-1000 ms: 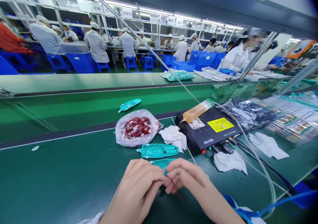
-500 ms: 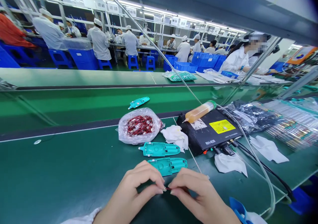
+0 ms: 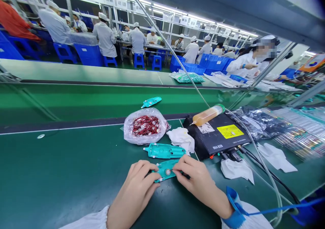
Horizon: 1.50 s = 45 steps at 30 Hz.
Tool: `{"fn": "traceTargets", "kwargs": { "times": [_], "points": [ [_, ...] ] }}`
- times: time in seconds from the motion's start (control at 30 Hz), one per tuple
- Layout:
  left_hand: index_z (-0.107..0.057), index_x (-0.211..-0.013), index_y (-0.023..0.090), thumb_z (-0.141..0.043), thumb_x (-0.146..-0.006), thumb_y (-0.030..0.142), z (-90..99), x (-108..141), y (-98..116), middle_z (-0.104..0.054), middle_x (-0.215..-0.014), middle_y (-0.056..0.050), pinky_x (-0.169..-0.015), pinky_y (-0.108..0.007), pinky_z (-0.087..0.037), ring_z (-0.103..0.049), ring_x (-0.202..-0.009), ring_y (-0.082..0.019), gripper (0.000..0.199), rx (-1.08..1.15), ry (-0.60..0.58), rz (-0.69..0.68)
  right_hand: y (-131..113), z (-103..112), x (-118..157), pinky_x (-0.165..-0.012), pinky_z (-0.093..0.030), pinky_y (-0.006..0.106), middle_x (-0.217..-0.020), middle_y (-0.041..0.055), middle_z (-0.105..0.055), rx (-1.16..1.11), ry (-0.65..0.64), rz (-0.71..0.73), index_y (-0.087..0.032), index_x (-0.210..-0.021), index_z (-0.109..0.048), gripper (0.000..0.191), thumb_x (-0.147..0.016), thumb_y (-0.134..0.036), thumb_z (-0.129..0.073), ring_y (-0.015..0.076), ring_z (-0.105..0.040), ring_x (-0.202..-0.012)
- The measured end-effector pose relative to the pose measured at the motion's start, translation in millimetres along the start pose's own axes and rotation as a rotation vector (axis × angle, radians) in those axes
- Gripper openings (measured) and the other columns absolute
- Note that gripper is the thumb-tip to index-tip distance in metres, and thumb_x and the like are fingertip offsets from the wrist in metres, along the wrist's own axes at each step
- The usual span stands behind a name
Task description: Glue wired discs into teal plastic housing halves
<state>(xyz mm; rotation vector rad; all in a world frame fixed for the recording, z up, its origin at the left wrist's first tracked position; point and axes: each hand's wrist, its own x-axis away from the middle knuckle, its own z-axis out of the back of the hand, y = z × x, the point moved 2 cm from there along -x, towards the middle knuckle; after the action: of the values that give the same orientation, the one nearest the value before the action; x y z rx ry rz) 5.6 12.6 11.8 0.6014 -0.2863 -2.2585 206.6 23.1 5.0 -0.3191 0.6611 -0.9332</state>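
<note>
My left hand [image 3: 142,185] holds the left end of the nearer teal plastic housing half [image 3: 161,167] between thumb and fingers. A small round silver disc [image 3: 168,171] lies in or just over that housing; whether it is seated I cannot tell. At the disc's right, my right hand [image 3: 195,176] pinches its thin wire lead, and its fingers cover the housing's right end. Just beyond lies a second teal housing half [image 3: 166,151], open side up. Behind it stands a clear plastic bag [image 3: 128,132] full of red-wired discs [image 3: 146,125].
A black RH-928 box [image 3: 215,144] with cables carries an amber-filled syringe [image 3: 208,115]. White wipes [image 3: 237,169] lie around it. Another teal piece [image 3: 151,102] rests on the green belt [image 3: 88,102]. A blue wrist strap cord [image 3: 274,208] runs right. Co-workers sit beyond.
Both hands have moved forward from bare table to the nearer housing. My left hand has taken hold of it, and the disc now shows at the housing.
</note>
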Motion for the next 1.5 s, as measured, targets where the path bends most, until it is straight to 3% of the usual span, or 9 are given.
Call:
{"fn": "traceTargets", "kwargs": {
  "times": [0.27,0.9,1.23,1.5],
  "points": [
    [-0.063,-0.093,0.024,-0.055,-0.085,0.008,3.5,5,8,-0.061,-0.103,-0.003,-0.077,-0.036,-0.048,-0.055,-0.096,-0.023,0.019,0.018,0.064,-0.051,2,3,1,-0.052,-0.039,0.021,-0.074,0.0013,-0.058,-0.106,-0.054,-0.043,-0.019,-0.083,-0.065,0.015,-0.086,-0.012,-0.053,0.0109,-0.052,-0.062],
    [-0.061,-0.093,0.02,-0.05,-0.087,0.005,-0.3,7,6,-0.059,-0.103,-0.008,-0.075,-0.039,-0.051,-0.053,-0.096,-0.026,0.02,0.058,-0.028,-0.028,3,0,1,-0.058,-0.043,0.023,-0.077,0.0034,-0.059,-0.086,-0.092,-0.022,-0.018,-0.086,-0.068,0.019,-0.091,-0.017,-0.05,0.0126,-0.057,-0.067],
    [-0.057,-0.107,0.023,-0.05,-0.085,0.005,1.2,6,8,-0.061,-0.1,-0.003,-0.08,-0.033,-0.051,-0.054,-0.095,-0.022,0.03,0.17,-0.069,0.05,-5,6,-4,-0.051,-0.035,0.023,-0.075,0.0038,-0.054,0.206,-0.108,0.163,-0.018,-0.086,-0.067,0.034,-0.098,-0.019,-0.036,0.0121,-0.052,-0.061],
    [-0.056,-0.118,0.023,-0.041,-0.087,0.004,-5.9,3,13,-0.054,-0.098,-0.007,-0.074,-0.036,-0.051,-0.052,-0.09,-0.023,0.04,0.053,-0.113,0.063,-11,9,-7,-0.049,-0.024,0.026,-0.072,0.0015,-0.048,0.434,-0.151,0.307,-0.018,-0.078,-0.061,0.035,-0.095,-0.009,-0.032,0.0122,-0.038,-0.055]
  ]
}}
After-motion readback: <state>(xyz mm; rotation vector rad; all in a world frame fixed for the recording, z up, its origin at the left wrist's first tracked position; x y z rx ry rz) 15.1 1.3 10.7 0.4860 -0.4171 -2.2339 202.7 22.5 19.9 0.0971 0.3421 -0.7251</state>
